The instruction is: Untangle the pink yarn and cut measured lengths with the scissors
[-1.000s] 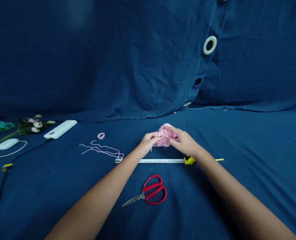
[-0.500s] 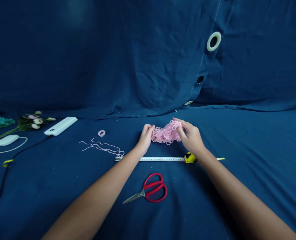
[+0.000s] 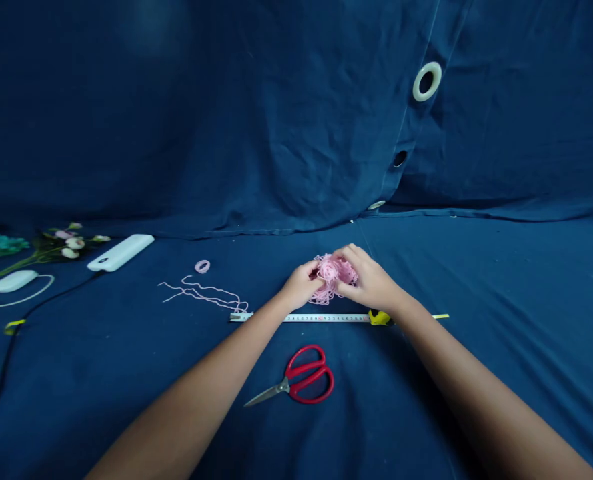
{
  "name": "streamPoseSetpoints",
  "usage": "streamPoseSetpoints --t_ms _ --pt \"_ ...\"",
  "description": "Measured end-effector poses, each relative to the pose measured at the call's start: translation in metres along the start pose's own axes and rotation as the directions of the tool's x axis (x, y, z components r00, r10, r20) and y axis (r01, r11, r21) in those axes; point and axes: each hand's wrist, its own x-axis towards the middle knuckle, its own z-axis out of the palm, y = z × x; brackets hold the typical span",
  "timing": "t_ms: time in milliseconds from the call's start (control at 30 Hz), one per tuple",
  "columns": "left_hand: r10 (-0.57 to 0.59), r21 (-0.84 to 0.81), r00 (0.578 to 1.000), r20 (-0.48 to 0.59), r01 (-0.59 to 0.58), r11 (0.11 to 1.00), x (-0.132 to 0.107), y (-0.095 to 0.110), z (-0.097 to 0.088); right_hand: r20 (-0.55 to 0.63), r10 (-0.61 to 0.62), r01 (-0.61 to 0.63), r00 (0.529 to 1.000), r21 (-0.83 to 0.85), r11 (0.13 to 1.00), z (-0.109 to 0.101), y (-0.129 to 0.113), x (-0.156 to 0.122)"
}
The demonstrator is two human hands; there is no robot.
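A loose, loopy bundle of pink yarn (image 3: 329, 272) is held between both hands above the blue cloth. My left hand (image 3: 301, 285) grips its left side, fingers closed around the strands. On the right side, my right hand (image 3: 369, 277) has its thumb and fingers curled about the bundle. Just below the hands lies a tape measure (image 3: 326, 319), drawn out sideways, its yellow case partly behind my right wrist. Nearer to me rest scissors (image 3: 309, 377) with red handles, blades pointing left. Several cut pink strands (image 3: 206, 297) lie left of my left hand.
A small pink yarn ring (image 3: 203, 267) sits beyond the strands. Further left are a white power bank (image 3: 122, 253) with a black cable (image 3: 59, 293), a white rounded device (image 3: 15, 281) and artificial flowers (image 3: 71, 245). A blue curtain (image 3: 226, 120) hangs behind.
Both hands have come closer together, and the stretched yarn bundle is now bunched up between them. It sits slightly lower. The scissors, tape measure and cut strands stay put.
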Motion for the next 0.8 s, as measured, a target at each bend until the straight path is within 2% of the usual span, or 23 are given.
streamPoseSetpoints --t_ms 100,167,267,400,467,533,600,633,700,767,800 --pt "-0.021 -0.019 0.999 -0.039 0.021 1.0 -0.001 0.001 0.0 0.101 -0.003 0.01 0.995 -0.07 0.998 0.003 0.001 0.0" --pt "-0.034 -0.026 0.999 -0.037 0.033 0.999 -0.002 0.003 -0.001 0.08 0.053 -0.04 0.995 -0.154 0.987 0.005 0.004 0.001" --pt "-0.052 -0.092 0.991 -0.125 0.041 0.995 -0.002 0.004 -0.003 -0.098 0.148 -0.164 0.984 -0.192 0.968 0.004 0.006 0.001" --pt "-0.066 -0.178 0.946 -0.317 0.009 0.984 0.002 0.001 -0.007 -0.367 0.223 -0.278 0.903 -0.103 0.955 -0.001 0.005 -0.001" --pt "-0.062 -0.169 0.931 -0.36 0.001 0.986 0.003 0.0 -0.008 -0.423 0.233 -0.282 0.876 -0.055 0.958 -0.003 0.004 -0.001" --pt "-0.03 -0.118 0.935 -0.352 -0.012 0.993 0.004 -0.001 -0.007 -0.358 0.193 -0.215 0.914 -0.023 0.976 -0.002 0.004 -0.002" --pt "0.04 -0.023 0.959 -0.281 -0.048 0.999 0.002 0.0 -0.006 -0.16 0.107 -0.112 0.981 -0.028 0.993 0.001 0.006 -0.002" --pt "0.08 0.041 0.972 -0.221 -0.073 0.997 0.001 0.001 -0.006 -0.042 0.075 -0.077 0.996 -0.044 0.996 0.004 0.007 -0.002" --pt "0.138 0.182 0.988 -0.072 -0.123 0.976 -0.002 0.003 -0.005 0.143 0.072 -0.058 0.987 -0.095 0.994 0.01 0.011 -0.002" --pt "0.154 0.329 0.987 0.038 -0.158 0.931 -0.005 0.004 -0.004 0.216 0.114 -0.084 0.97 -0.145 0.986 0.015 0.014 -0.002" --pt "0.154 0.404 0.986 0.06 -0.165 0.9 -0.007 0.005 -0.003 0.227 0.134 -0.097 0.965 -0.166 0.981 0.017 0.015 -0.002"
